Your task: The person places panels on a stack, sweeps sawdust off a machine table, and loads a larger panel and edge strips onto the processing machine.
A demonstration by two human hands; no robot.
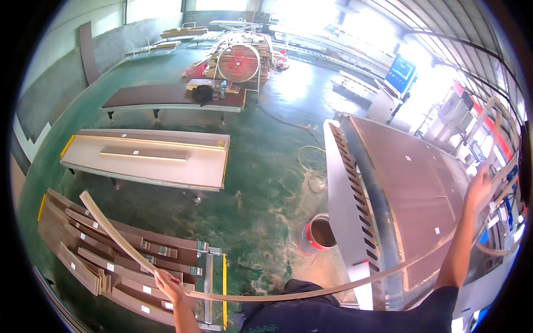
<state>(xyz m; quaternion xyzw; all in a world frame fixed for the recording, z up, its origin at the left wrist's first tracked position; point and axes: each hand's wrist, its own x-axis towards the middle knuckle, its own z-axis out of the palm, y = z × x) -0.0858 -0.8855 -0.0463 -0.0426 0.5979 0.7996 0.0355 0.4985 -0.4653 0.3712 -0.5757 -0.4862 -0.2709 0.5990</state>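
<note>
Long thin wood-coloured strips (119, 240), held as a bundle, stretch across the front of my body and look bent by the lens. My left hand (169, 284) is closed round them at the lower left, above a low cart of brown boards (130, 302). Far out to the right, my raised right hand (478, 187) is closed round the strips near the machine, and a length sticks up past it. Below and beyond that hand, large brown panels (422, 177) lie on the machine bed.
A red-and-white bucket (305, 237) stands on the green floor beside the machine's slotted edge (355, 194). To the left are a low table (144, 169) with thin boards and a dark-topped table (150, 97). Behind stand a round fan (239, 62), stacked boards and a blue-screened console (401, 73).
</note>
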